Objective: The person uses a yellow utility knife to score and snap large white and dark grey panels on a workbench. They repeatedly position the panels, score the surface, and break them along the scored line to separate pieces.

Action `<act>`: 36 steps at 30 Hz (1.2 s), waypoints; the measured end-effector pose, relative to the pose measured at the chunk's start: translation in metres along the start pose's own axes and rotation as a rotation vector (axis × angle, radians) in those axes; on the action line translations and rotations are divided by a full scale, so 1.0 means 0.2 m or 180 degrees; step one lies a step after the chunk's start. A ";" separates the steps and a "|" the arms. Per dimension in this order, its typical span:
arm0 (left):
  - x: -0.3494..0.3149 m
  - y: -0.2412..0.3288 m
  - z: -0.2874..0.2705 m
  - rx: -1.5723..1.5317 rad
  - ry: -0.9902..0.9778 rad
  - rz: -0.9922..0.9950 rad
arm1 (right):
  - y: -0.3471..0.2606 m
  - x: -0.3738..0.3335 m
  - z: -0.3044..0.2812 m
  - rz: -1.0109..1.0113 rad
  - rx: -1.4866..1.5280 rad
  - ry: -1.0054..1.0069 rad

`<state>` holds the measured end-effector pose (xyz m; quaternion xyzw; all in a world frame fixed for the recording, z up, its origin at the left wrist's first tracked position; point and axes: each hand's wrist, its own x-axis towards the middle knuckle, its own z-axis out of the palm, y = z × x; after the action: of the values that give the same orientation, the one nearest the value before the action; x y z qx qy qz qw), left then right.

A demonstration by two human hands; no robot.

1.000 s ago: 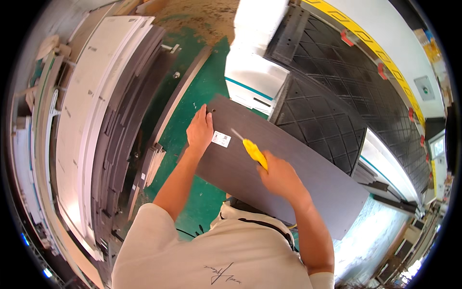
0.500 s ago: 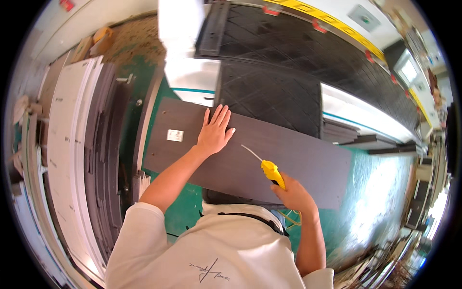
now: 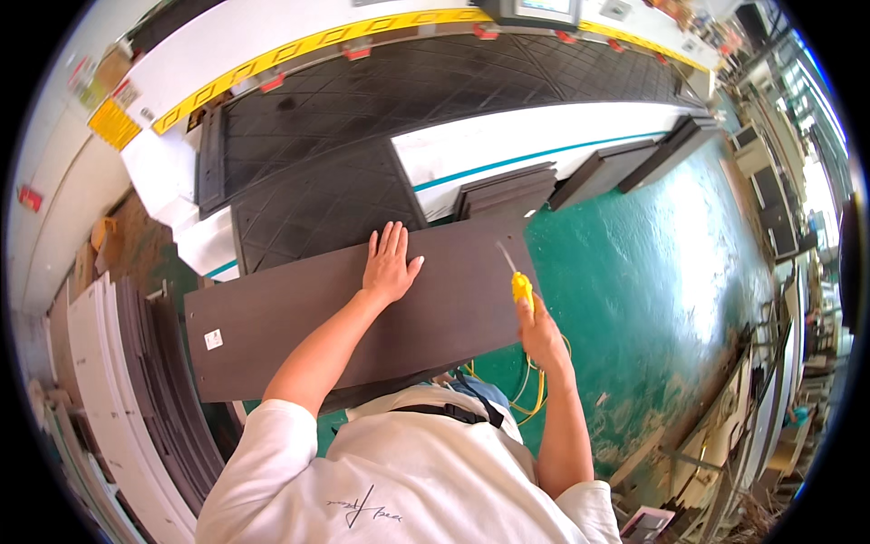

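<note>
A long dark brown board (image 3: 435, 313) lies flat before me, its far edge over a black work surface (image 3: 313, 204). My left hand (image 3: 388, 274) rests palm down on it near the far edge, fingers stretched out. At the board's right end, my right hand (image 3: 542, 337) is wrapped round a yellow air blow gun (image 3: 522, 288). The gun's thin nozzle points away from me and lies over the board's right part in this view. A small white sticker (image 3: 213, 339) marks the board's left end, where small holes show near the corners.
Behind stands a machine with a dark bed (image 3: 381, 95) and a yellow-striped beam (image 3: 317, 47). Dark panels (image 3: 603, 172) lean against its white side. More boards (image 3: 104, 363) stand stacked at left. A yellow hose (image 3: 535, 403) hangs beside me above the green floor (image 3: 634, 272).
My view has turned, showing more of the machine's beam. My left hand is farther right along the board, away from the sticker. The blow gun has moved to the board's right end.
</note>
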<state>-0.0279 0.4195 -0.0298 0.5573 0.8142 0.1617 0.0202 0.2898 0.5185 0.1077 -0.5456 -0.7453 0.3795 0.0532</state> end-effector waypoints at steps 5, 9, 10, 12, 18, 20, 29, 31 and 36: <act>0.29 0.40 0.16 -0.0008 -0.0205 0.0100 | 0.10 0.04 -0.28 0.0166 -0.0109 -0.0013; 0.40 0.61 0.25 -0.0080 -0.0103 0.0512 | 0.07 -0.13 -0.54 0.0211 -0.0547 -0.0566; 0.38 0.66 0.26 -0.0078 -0.0141 0.0657 | 0.12 -0.17 -0.57 0.0234 -0.0603 -0.0659; 0.37 0.77 0.25 -0.0120 -0.0157 0.0953 | 0.21 -0.29 -0.63 0.0263 -0.0758 -0.0799; 0.07 1.04 0.18 -0.0528 -0.0508 0.1790 | 0.24 -0.45 -0.76 0.0630 -0.0963 -0.1086; -0.08 1.03 0.12 -0.0759 -0.0678 0.1851 | 0.25 -0.45 -0.76 0.0662 -0.0967 -0.0931; -0.95 0.15 -0.40 -0.0165 -0.0646 -0.0153 | -0.01 -0.39 -0.51 0.0342 -0.0697 -0.2682; -1.22 -0.13 -0.52 0.0169 -0.0357 -0.0777 | -0.13 -0.40 -0.35 0.0003 -0.0962 -0.2858; -2.05 -0.84 -0.62 0.1041 0.0209 -0.2514 | -0.47 -0.42 -0.06 -0.0756 -0.0842 -0.3608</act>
<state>-0.0517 -0.0400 -0.0208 0.1932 0.9802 0.0280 -0.0341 0.2573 0.4433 0.2025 -0.1727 -0.7544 0.5071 -0.3794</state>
